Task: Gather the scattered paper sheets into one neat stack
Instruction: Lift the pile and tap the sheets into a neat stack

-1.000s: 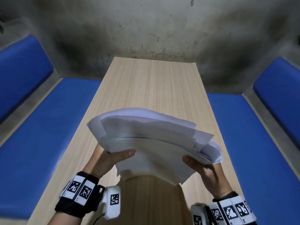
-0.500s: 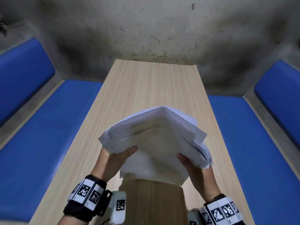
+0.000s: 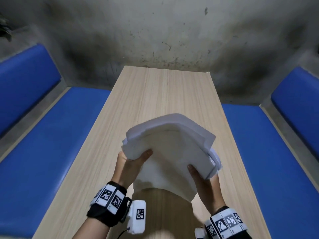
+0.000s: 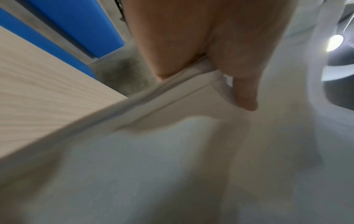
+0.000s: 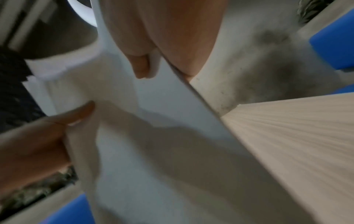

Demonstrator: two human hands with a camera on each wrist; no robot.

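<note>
L hand [image 3: 128, 167] & R hand [image 3: 205, 185] pinch paper stack [image 3: 172, 152] (uneven edges) above table [image 3: 155, 94].

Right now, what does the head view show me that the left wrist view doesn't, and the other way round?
Only the head view shows both hands together: the left hand and right hand each grip a side of the paper stack, held above the table, with blue benches on either side.

Only the left wrist view shows, close up, the left thumb pressed on top of the stack's layered, uneven left edge, and a bright lamp.

Both show the left hand gripping the stack, the table and blue cushions.
</note>
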